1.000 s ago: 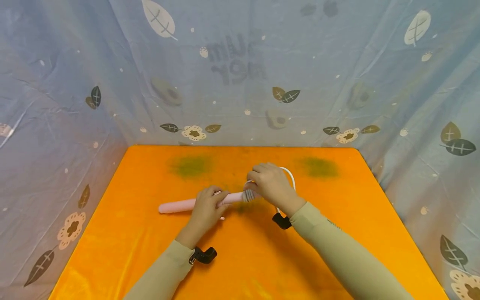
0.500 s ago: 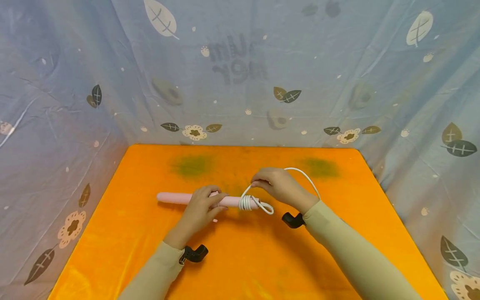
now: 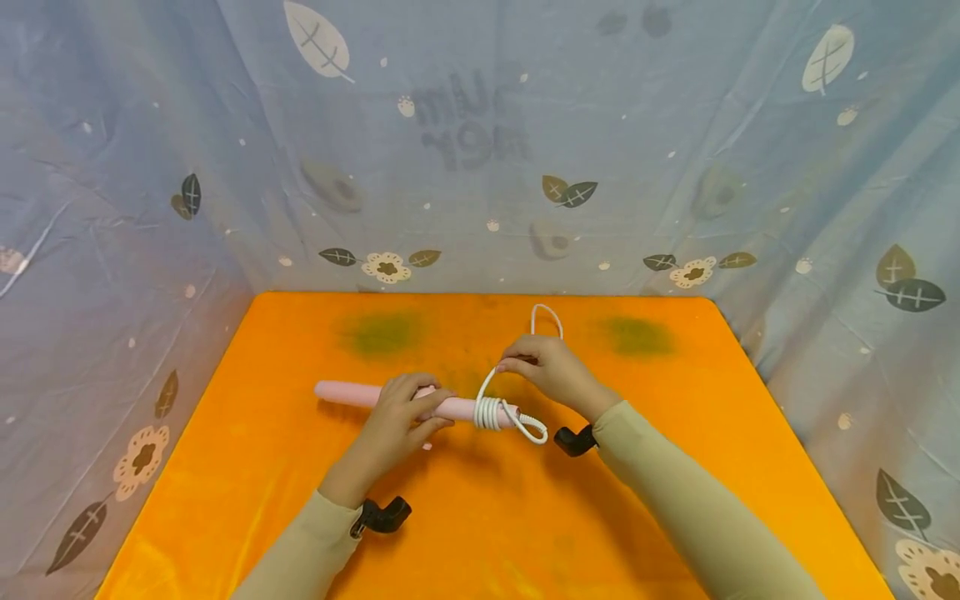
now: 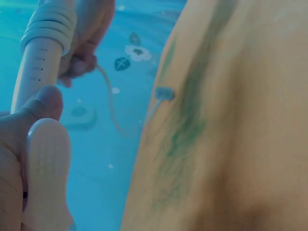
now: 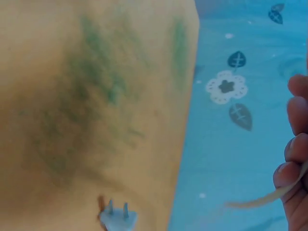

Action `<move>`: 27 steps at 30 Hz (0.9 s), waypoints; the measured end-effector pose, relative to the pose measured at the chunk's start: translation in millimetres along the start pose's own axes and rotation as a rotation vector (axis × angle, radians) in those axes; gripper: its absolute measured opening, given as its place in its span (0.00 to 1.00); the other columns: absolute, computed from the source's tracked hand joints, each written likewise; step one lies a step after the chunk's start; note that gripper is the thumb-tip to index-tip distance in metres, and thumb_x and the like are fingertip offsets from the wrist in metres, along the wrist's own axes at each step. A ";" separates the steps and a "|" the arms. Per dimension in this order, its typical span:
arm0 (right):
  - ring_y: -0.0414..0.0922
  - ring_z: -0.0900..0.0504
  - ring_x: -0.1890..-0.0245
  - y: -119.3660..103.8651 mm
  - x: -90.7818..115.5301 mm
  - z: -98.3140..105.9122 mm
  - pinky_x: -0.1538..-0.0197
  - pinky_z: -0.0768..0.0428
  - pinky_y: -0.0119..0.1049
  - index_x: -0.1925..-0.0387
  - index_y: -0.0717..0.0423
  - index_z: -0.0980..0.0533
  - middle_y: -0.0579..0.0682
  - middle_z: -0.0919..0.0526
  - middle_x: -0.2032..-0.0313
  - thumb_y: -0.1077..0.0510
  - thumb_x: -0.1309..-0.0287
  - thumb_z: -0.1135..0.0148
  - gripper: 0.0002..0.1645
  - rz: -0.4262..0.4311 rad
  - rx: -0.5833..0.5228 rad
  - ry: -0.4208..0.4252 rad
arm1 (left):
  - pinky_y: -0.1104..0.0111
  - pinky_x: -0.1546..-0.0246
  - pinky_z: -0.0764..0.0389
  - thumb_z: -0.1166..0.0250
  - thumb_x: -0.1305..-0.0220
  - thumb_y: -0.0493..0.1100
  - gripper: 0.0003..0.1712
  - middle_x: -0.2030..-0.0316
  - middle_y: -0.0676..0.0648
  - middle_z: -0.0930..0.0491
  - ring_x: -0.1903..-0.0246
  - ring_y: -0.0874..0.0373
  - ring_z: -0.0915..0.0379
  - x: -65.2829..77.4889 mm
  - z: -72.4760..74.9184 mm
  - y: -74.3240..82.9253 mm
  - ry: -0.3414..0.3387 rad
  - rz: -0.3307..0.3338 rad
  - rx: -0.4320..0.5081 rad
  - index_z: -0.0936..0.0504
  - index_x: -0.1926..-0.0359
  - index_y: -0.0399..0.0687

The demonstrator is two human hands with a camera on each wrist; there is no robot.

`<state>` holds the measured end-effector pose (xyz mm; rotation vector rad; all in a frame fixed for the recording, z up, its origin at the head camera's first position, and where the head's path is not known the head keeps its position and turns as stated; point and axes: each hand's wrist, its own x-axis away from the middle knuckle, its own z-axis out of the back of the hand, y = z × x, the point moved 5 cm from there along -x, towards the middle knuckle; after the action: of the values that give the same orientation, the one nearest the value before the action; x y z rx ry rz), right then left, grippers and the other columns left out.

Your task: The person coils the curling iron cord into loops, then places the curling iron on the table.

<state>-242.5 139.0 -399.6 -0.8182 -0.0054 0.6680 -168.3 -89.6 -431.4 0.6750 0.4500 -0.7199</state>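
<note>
A pink curling iron (image 3: 348, 393) is held across the middle of the table, barrel to the left, handle to the right. My left hand (image 3: 393, 421) grips it mid-length; in the left wrist view the thumb lies beside the pale clamp lever (image 4: 48, 168). Several turns of white cord (image 3: 489, 413) circle the handle, and a small loop (image 3: 536, 429) hangs off its end. Just above and right of the coils, my right hand (image 3: 558, 371) pinches the cord between thumb and fingers. The free cord runs to a two-pin plug (image 5: 119, 219), seen in both wrist views.
An orange cloth (image 3: 480, 517) with dark green smudges covers the table. Blue patterned curtains (image 3: 480, 167) enclose the back and both sides. A black wrist mount (image 3: 386, 515) is on the left wrist, another black mount (image 3: 575, 441) on the right.
My right hand has drawn away from the handle's end, with the cord stretched from the coils. The trailing cord has swung from the right to behind that hand. The left hand keeps its grip.
</note>
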 end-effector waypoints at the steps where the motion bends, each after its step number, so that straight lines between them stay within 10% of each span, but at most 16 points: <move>1: 0.41 0.21 0.71 3.1 0.7 -2.7 0.65 0.22 0.34 0.65 0.42 0.16 0.36 0.18 0.70 0.45 0.39 0.37 0.09 -0.019 -0.003 -0.006 | 0.54 0.48 0.35 0.24 0.50 0.46 0.23 0.53 0.47 0.25 0.54 0.50 0.31 -0.6 0.6 1.1 0.010 -0.002 0.005 0.16 0.51 0.51; 14: 0.34 0.33 0.80 -1.7 19.7 -49.2 0.74 0.31 0.30 0.57 0.55 0.20 0.38 0.26 0.77 0.58 0.32 0.42 0.08 0.043 0.079 -0.066 | 0.60 0.62 0.28 0.25 0.48 0.44 0.21 0.52 0.46 0.25 0.58 0.52 0.30 -1.6 8.6 -6.8 0.157 0.196 0.048 0.15 0.51 0.48; 21: 0.32 0.37 0.86 -14.3 29.6 -74.3 0.79 0.33 0.27 0.30 0.54 0.39 0.37 0.32 0.82 0.55 0.31 0.44 0.31 0.094 0.184 -0.177 | 0.58 0.61 0.31 0.24 0.50 0.39 0.23 0.53 0.44 0.24 0.61 0.50 0.31 -4.0 12.0 -15.9 0.276 0.231 0.061 0.15 0.50 0.43; 27: 0.35 0.24 0.78 -25.4 39.3 -76.9 0.74 0.26 0.27 0.41 0.61 0.33 0.45 0.18 0.67 0.56 0.32 0.43 0.22 0.160 0.297 -0.123 | 0.54 0.54 0.34 0.24 0.50 0.41 0.23 0.52 0.44 0.24 0.57 0.49 0.31 -4.9 8.6 -22.2 0.277 0.267 0.041 0.15 0.50 0.43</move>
<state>-177.7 96.5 -445.5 -0.4945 0.0475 0.8465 -186.3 -105.8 -431.4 0.8597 0.5863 -0.3847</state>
